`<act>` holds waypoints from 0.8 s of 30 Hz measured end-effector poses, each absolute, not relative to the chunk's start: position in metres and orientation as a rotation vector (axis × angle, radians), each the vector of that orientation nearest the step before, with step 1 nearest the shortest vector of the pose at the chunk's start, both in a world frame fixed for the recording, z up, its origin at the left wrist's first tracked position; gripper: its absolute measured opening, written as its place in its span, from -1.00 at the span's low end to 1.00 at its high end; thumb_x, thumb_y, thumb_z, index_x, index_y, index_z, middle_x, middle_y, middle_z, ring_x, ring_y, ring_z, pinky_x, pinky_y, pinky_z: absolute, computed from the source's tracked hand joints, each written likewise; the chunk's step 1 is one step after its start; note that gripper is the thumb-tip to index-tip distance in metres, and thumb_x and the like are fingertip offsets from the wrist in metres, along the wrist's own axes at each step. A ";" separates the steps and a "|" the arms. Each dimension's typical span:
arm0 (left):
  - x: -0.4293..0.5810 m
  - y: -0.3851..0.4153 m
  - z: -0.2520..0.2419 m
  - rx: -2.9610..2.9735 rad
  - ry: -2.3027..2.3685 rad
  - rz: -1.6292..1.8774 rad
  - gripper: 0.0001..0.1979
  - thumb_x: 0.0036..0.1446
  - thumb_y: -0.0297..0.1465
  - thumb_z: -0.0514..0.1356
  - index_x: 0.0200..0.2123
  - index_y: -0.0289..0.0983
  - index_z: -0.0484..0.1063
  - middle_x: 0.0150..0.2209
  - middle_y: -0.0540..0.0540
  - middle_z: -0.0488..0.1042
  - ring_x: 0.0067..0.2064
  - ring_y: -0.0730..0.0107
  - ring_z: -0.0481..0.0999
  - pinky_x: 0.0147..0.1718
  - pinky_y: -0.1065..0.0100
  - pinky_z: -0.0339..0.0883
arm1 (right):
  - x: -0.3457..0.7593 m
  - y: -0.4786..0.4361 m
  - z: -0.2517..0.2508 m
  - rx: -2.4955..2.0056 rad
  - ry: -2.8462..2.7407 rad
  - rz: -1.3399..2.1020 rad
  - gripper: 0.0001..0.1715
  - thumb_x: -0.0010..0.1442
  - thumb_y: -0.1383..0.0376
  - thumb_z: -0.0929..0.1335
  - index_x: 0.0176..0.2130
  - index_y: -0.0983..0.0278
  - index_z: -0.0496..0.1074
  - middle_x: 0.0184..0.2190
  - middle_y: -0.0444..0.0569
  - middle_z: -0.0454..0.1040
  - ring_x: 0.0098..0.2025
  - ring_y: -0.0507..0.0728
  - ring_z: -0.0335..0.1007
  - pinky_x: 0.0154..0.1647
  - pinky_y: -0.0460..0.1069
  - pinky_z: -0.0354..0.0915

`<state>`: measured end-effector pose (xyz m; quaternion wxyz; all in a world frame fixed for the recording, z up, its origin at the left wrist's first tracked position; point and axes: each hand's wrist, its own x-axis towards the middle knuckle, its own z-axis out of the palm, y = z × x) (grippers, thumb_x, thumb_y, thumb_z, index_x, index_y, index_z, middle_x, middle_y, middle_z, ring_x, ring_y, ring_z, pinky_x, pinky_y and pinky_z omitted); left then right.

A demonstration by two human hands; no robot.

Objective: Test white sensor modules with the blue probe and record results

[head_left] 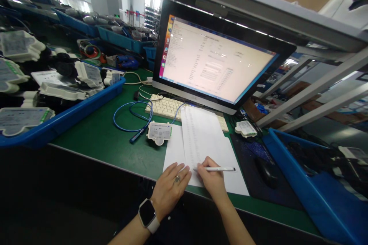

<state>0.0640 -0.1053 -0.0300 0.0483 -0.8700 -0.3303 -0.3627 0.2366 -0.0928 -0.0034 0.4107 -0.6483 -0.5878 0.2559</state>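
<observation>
My right hand (212, 179) grips a white pen (221, 169), its tip down at the lower part of a paper sheet (204, 134). That sheet carries faint columns of writing and lies over other white paper. Flat on the lower left of the paper rests my left hand (171, 183), fingers stretched out, with a ring and a smartwatch (147, 213) on that arm. Just beyond it sits a white plastic module (159, 133) with a printed label and a green connector. A blue cable (124, 104) loops beside the module.
Behind the papers are a cream keyboard (166, 106) and a lit monitor (214, 59). On the left, a blue bin (94, 101) holds several white modules. To the right are another module (245, 128), a black mouse (266, 171) on its pad, and a second blue bin (312, 203).
</observation>
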 end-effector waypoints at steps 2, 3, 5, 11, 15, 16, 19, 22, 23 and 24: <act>0.064 -0.105 -0.031 -2.660 -1.011 -1.096 -0.69 0.17 -0.57 0.00 -0.02 -0.35 0.32 -0.03 -0.15 0.46 0.03 0.29 0.40 0.05 0.19 0.26 | 0.238 -0.093 -0.005 -1.632 -1.481 0.632 -0.66 0.04 0.18 0.30 -0.63 0.20 0.10 -0.74 -0.25 0.18 -0.64 0.02 0.11 -0.59 -0.09 0.11; 0.064 -0.105 -0.031 -2.665 -1.015 -1.091 -0.69 0.17 -0.57 0.00 -0.02 -0.35 0.31 -0.03 -0.15 0.46 0.04 0.29 0.40 0.05 0.19 0.25 | 0.238 -0.093 -0.005 -1.636 -1.476 0.637 -0.66 0.05 0.18 0.30 -0.62 0.20 0.11 -0.74 -0.25 0.18 -0.64 0.02 0.11 -0.58 -0.09 0.11; 0.063 -0.105 -0.031 -2.676 -1.018 -1.076 -0.68 0.17 -0.57 0.01 0.00 -0.34 0.31 -0.03 -0.16 0.45 0.04 0.28 0.39 0.06 0.18 0.24 | 0.238 -0.093 -0.005 -1.644 -1.461 0.649 -0.67 0.05 0.17 0.29 -0.62 0.20 0.11 -0.75 -0.25 0.18 -0.64 0.03 0.11 -0.58 -0.08 0.12; 0.063 -0.105 -0.030 -2.649 -1.012 -1.095 -0.70 0.17 -0.57 0.00 -0.03 -0.35 0.33 -0.04 -0.14 0.46 0.02 0.27 0.41 0.04 0.19 0.26 | 0.235 -0.092 -0.001 -1.648 -1.462 0.585 -0.66 0.01 0.17 0.29 -0.64 0.19 0.08 -0.74 -0.26 0.11 -0.63 0.02 0.07 -0.58 -0.09 0.09; 0.064 -0.105 -0.031 -2.666 -1.030 -1.085 -0.69 0.17 -0.57 0.01 -0.01 -0.34 0.31 -0.03 -0.15 0.46 0.04 0.29 0.40 0.05 0.18 0.25 | 0.234 -0.092 0.000 -1.643 -1.442 0.553 -0.67 0.00 0.17 0.28 -0.64 0.19 0.07 -0.73 -0.26 0.08 -0.62 0.02 0.05 -0.58 -0.09 0.09; 0.064 -0.105 -0.031 -2.672 -1.032 -1.083 -0.68 0.17 -0.57 0.01 -0.01 -0.34 0.31 -0.03 -0.16 0.45 0.04 0.29 0.40 0.05 0.19 0.25 | 0.235 -0.092 0.000 -1.643 -1.441 0.547 -0.67 -0.01 0.17 0.28 -0.64 0.19 0.07 -0.72 -0.26 0.07 -0.62 0.01 0.05 -0.59 -0.09 0.08; 0.064 -0.106 -0.032 -2.688 -1.029 -1.080 -0.67 0.16 -0.55 0.02 0.01 -0.34 0.30 -0.02 -0.16 0.45 0.06 0.29 0.38 0.06 0.18 0.24 | 0.236 -0.092 -0.001 -1.643 -1.444 0.563 -0.66 0.01 0.17 0.28 -0.64 0.20 0.08 -0.73 -0.26 0.08 -0.63 0.01 0.04 -0.60 -0.10 0.07; 0.063 -0.105 -0.031 -2.686 -1.023 -1.080 -0.67 0.16 -0.55 0.00 0.01 -0.33 0.30 -0.03 -0.16 0.45 0.05 0.28 0.39 0.05 0.18 0.25 | 0.237 -0.092 -0.002 -1.630 -1.459 0.569 -0.66 0.02 0.17 0.29 -0.64 0.20 0.08 -0.73 -0.26 0.09 -0.63 0.01 0.04 -0.60 -0.10 0.07; 0.062 -0.105 -0.030 -2.680 -1.019 -1.082 -0.67 0.17 -0.55 0.00 0.01 -0.33 0.30 -0.03 -0.16 0.45 0.04 0.29 0.40 0.05 0.18 0.26 | 0.237 -0.092 -0.001 -1.626 -1.463 0.563 -0.66 0.01 0.18 0.29 -0.64 0.20 0.07 -0.73 -0.26 0.08 -0.63 0.01 0.04 -0.60 -0.10 0.06; 0.062 -0.105 -0.029 -2.670 -1.014 -1.086 -0.67 0.17 -0.56 -0.01 0.00 -0.33 0.31 -0.03 -0.15 0.46 0.03 0.28 0.40 0.04 0.19 0.27 | 0.237 -0.092 -0.001 -1.626 -1.463 0.556 -0.66 0.00 0.18 0.29 -0.64 0.19 0.06 -0.72 -0.26 0.07 -0.63 0.01 0.03 -0.60 -0.10 0.06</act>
